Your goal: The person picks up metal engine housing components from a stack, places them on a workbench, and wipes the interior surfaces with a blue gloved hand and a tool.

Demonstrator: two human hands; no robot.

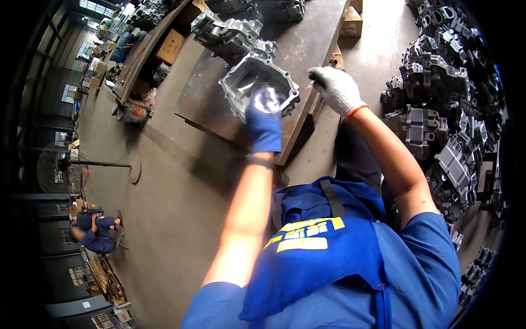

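Observation:
A cast metal housing (233, 78), silver-grey with a bolt-holed rim and a deep hollow, sits on the dark metal table (205, 98). My left hand (264, 118), in a blue glove, reaches over the housing's near rim. Its fingers are at the hollow and smeared by motion, so their grip does not show. Apart from the housing, off the table's right edge, is my right hand (338, 92) in a white glove with dark fingertips. Those fingers are bent and drawn together; what they hold, if anything, cannot be made out. More castings (227, 38) stand directly behind the housing.
A tall heap of metal castings (424, 131) rises on my right. Cardboard boxes (351, 24) are beyond the table's right edge. To the left are a workbench (131, 71) with a carton on its shelf, a standing fan (63, 162) and a seated person (97, 233).

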